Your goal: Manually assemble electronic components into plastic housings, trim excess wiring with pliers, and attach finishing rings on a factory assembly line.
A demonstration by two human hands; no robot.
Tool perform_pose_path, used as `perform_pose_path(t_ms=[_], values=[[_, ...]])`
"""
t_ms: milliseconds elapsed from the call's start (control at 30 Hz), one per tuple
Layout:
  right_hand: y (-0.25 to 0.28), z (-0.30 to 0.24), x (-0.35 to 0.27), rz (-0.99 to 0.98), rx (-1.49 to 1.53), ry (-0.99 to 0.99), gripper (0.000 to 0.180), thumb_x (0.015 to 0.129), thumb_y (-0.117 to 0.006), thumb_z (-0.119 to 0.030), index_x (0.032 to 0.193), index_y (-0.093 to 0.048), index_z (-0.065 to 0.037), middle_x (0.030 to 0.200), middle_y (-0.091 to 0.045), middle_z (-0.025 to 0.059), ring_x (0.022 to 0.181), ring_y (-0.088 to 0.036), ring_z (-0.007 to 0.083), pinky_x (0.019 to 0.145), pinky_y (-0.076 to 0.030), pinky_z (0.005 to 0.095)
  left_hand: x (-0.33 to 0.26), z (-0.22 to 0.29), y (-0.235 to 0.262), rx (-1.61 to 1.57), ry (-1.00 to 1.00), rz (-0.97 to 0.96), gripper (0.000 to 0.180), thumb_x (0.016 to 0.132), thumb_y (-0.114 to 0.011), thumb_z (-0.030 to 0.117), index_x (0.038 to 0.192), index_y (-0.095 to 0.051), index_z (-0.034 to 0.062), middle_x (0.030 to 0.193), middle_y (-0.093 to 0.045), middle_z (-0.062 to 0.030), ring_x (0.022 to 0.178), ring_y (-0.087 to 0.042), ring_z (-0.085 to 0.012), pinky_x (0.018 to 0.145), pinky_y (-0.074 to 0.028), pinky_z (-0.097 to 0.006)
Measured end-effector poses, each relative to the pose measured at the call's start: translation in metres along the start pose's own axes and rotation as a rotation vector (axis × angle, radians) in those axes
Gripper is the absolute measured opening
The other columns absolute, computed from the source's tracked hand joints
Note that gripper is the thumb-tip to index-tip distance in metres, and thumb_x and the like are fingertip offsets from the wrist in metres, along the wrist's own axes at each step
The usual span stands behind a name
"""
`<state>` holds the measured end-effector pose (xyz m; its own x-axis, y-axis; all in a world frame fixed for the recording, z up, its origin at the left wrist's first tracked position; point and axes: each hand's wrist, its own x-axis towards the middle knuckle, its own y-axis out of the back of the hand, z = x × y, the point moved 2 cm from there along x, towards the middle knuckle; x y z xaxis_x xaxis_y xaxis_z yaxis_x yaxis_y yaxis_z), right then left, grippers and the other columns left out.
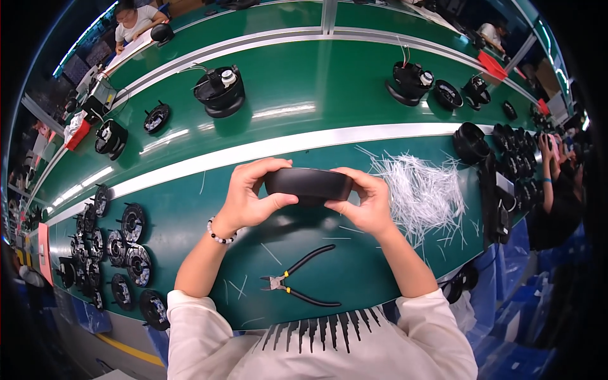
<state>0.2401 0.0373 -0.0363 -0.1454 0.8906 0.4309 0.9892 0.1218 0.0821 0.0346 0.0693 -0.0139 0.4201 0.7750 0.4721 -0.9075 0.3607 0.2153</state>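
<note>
Between my two hands, above the green workbench, is a smooth black rounded housing (pixel 308 183). My left hand (pixel 253 193), with a beaded bracelet at the wrist, is closed on its left end, thumb along the lower edge. Its right end is gripped by my right hand (pixel 365 201), thumb underneath. The far fingers are partly hidden behind the part. Below it on the bench lie diagonal cutters (pixel 301 278) with black handles, their jaws pointing left. A heap of white cut plastic strips (pixel 421 196) spreads to the right of my right hand.
Several round black parts (pixel 133 221) cluster at the left. More black housings (pixel 470 142) stand at the right beside a black device (pixel 496 202). Beyond a white rail, a green belt (pixel 304 82) carries black assemblies (pixel 218 92) with wires. Other people (pixel 136 22) sit farther off.
</note>
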Motion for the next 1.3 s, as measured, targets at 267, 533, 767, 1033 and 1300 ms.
perform_pose_path(t_ms=[267, 533, 767, 1033, 1300], values=[[0.010, -0.016, 0.001, -0.028, -0.300, 0.169, 0.039, 0.056, -0.075, -0.004, 0.092, -0.060, 0.000, 0.090, -0.063, 0.0132, 0.082, -0.062, 0.0226, 0.070, -0.048, 0.0278, 0.010, -0.005, -0.005, -0.147, 0.058, -0.158, 0.033, 0.060, -0.074, 0.003, 0.089, -0.058, 0.0000, 0.084, -0.062, -0.0085, 0.084, -0.058, -0.0167, 0.097, -0.034, -0.039], [0.008, -0.007, -0.013, 0.038, -0.547, 0.079, 0.072, 0.059, -0.073, -0.007, 0.121, -0.038, -0.001, 0.130, -0.036, 0.0202, 0.121, -0.032, 0.0375, 0.099, -0.028, 0.0421, 0.018, -0.015, -0.012, 0.551, -0.082, -0.247, 0.031, 0.064, -0.072, 0.014, 0.088, -0.055, 0.0051, 0.101, -0.058, -0.0110, 0.096, -0.055, -0.0263, 0.096, -0.033, -0.047], [-0.056, -0.021, -0.082, -0.869, -0.706, -0.005, 0.093, 0.059, -0.072, -0.046, 0.129, -0.031, -0.001, 0.136, -0.021, 0.0218, 0.126, -0.019, 0.0411, 0.097, -0.018, 0.0594, 0.093, -0.129, 0.004, 0.843, -0.116, -0.103, 0.030, 0.067, -0.069, 0.013, 0.092, -0.055, 0.0061, 0.102, -0.056, -0.0082, 0.104, -0.050, -0.0257, 0.098, -0.023, -0.059], [-0.049, -0.016, -0.106, -0.883, -0.904, 0.084, 0.106, 0.037, -0.079, -0.042, 0.123, -0.035, 0.003, 0.127, -0.034, 0.0197, 0.114, -0.035, 0.0338, 0.091, -0.027, 0.0516, 0.120, -0.123, 0.001, 0.932, -0.415, 0.086, 0.034, 0.061, -0.074, 0.018, 0.087, -0.058, 0.0027, 0.096, -0.060, -0.0126, 0.106, -0.049, -0.0333, 0.086, -0.039, -0.044], [-0.044, -0.002, -0.121, -0.596, -0.932, 0.214, 0.060, 0.047, -0.071, -0.030, 0.096, -0.051, -0.002, 0.094, -0.049, 0.0154, 0.091, -0.046, 0.0290, 0.083, -0.035, 0.0442, 0.134, -0.221, 0.054, -0.893, 0.795, 0.586, 0.064, 0.075, -0.053, 0.058, 0.093, -0.050, -0.0037, 0.088, -0.057, -0.0128, 0.072, -0.055, -0.0203, 0.068, -0.049, -0.028]])
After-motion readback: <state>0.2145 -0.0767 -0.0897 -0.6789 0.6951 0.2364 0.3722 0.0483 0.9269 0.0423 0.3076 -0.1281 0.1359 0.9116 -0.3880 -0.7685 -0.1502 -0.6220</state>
